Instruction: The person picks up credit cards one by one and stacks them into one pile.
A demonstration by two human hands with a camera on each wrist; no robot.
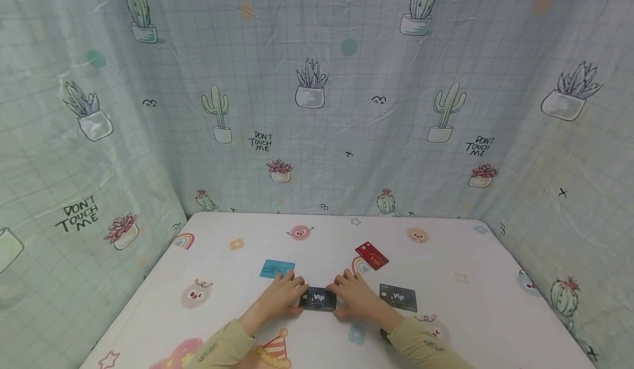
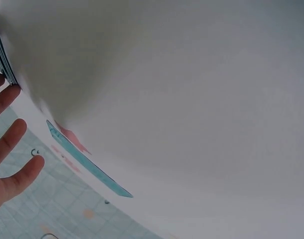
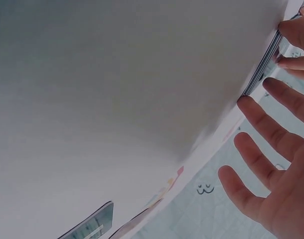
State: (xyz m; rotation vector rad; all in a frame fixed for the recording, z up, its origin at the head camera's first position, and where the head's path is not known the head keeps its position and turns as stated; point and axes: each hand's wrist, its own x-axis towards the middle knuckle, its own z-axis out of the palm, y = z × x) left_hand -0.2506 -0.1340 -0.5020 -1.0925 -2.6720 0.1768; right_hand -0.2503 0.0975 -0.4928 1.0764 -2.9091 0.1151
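A small stack of black "Vip" cards lies between the two hands near the table's middle. My left hand grips its left end between thumb and fingers, and my right hand grips the right end. Several layered card edges of the stack show in the right wrist view, with the right hand's other fingers spread below it. At the upper left of the left wrist view, fingers of the left hand hang apart beside the stack.
A blue card lies just behind the left hand. Behind the right hand is a red card, and a black "Vip" card lies to its right. The right sleeve partly covers another dark card. Patterned curtains surround the white table.
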